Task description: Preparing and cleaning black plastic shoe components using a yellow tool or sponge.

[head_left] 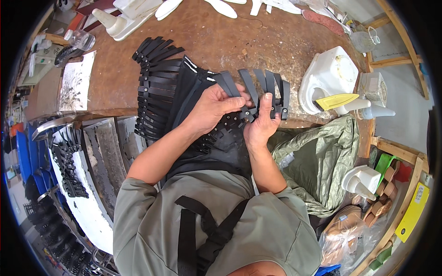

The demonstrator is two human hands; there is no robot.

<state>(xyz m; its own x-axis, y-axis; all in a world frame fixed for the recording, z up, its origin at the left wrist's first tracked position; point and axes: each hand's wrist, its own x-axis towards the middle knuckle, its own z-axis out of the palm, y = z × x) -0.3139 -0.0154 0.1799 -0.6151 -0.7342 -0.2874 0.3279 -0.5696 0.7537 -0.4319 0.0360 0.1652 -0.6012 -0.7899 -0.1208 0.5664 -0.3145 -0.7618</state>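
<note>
Both hands hold a black strappy shoe upper [262, 83], its flat straps fanned upward and small metal rivets along the lower band. My left hand [216, 108] pinches a strap at the upper's left side between thumb and fingers. Closed round the riveted band on the right is my right hand [263, 126], its thumb pointing up along the straps. Left of my hands, a long stack of similar black riveted straps [159, 76] lies over the table edge beside black cloth [186, 87] with white edging. More riveted pieces rest in my lap, partly hidden by my forearms.
A white glue pot [334, 73] with a yellow-bladed brush [338, 101] stands right on the brown table [221, 41]. White insole shapes [221, 8] lie at the back. A green plastic-lined bag [322, 170] hangs at right. Black straps [69, 165] lie on a white board at left.
</note>
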